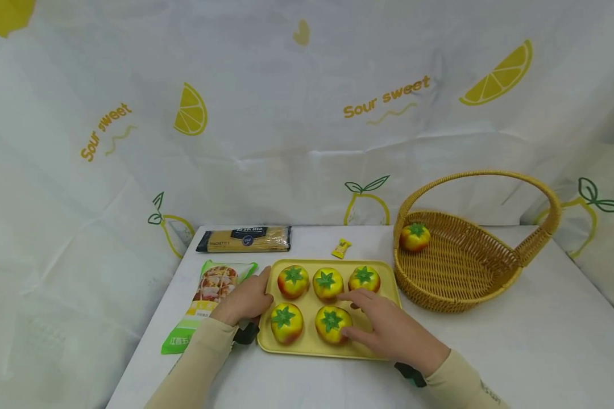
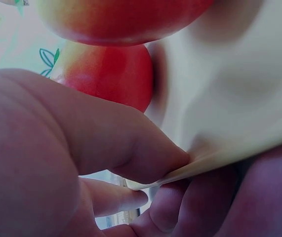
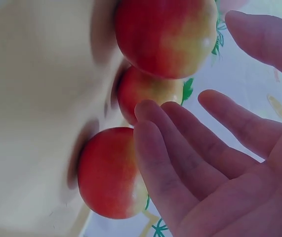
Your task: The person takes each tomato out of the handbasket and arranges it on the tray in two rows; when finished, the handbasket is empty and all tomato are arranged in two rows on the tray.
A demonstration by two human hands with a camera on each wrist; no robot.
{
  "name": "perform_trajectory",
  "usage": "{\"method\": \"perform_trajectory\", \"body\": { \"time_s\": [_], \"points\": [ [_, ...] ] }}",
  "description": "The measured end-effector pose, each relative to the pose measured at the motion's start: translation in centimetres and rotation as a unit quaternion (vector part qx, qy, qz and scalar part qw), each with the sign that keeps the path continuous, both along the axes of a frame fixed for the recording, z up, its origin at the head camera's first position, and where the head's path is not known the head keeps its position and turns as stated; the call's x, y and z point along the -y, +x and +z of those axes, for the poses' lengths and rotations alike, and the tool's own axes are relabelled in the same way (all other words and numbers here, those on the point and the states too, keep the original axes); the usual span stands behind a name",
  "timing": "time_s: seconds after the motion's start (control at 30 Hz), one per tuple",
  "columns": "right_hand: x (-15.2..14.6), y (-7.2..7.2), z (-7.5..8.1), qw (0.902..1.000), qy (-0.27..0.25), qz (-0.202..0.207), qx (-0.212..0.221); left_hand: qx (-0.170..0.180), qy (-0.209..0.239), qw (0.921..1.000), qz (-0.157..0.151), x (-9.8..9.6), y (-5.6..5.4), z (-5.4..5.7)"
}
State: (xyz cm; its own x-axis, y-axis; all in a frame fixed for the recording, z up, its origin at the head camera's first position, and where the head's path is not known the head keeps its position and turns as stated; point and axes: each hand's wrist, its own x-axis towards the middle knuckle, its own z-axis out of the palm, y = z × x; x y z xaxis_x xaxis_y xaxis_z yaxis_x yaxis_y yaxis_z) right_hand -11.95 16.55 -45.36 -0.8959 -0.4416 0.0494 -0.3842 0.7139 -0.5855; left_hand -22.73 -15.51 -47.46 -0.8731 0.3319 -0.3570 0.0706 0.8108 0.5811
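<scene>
A yellow tray (image 1: pixel 312 349) holds several red-and-yellow fruits with green star-shaped leaves, like tomatoes or persimmons. My left hand (image 1: pixel 247 298) pinches the tray's left rim, thumb on top and fingers beneath, as the left wrist view shows. Over the tray's right half hovers my right hand (image 1: pixel 391 326), its fingers extended and slightly spread. Its thumb is nearest the front middle fruit (image 1: pixel 332 325), and its fingertips reach toward the back middle fruit (image 1: pixel 327 283). In the right wrist view, the palm and fingers hold nothing; whether a fingertip touches the lowest fruit (image 3: pixel 108 173) I cannot tell.
A wicker basket (image 1: pixel 450 304) with a tall handle stands right of the tray, one similar fruit (image 1: pixel 415 237) inside. Behind the tray lie a pack of spaghetti (image 1: pixel 248 240) and a small yellow wrapped candy (image 1: pixel 341 248). A green-and-white food bag (image 1: pixel 204 304) lies at the left.
</scene>
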Motion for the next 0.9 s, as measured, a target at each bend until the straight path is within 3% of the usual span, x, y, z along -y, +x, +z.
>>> {"method": "perform_trajectory", "body": {
  "time_s": [0.23,0.43,0.57,0.73,0.9],
  "points": [
    [-1.2,-0.2,1.1,0.9992,0.005,-0.022,-0.032,-0.012,0.004,0.9999,-0.001,-0.1,0.0,0.2],
    [-3.6,-0.5,2.9,0.9964,-0.012,-0.066,-0.053,0.0,0.007,0.9999,0.01,-0.2,0.2,0.0],
    [-6.1,-1.2,4.6,0.9929,0.008,-0.097,-0.069,-0.003,0.004,0.9999,0.013,-0.1,0.2,0.0],
    [-9.6,-2.8,6.3,0.9877,0.035,-0.129,-0.081,-0.006,0.0,0.9999,0.013,-0.1,0.3,0.1],
    [-13.1,-6.0,6.3,0.9852,0.06,-0.147,-0.064,-0.001,0.001,0.9999,0.015,0.0,0.6,-0.1]
  ]
}}
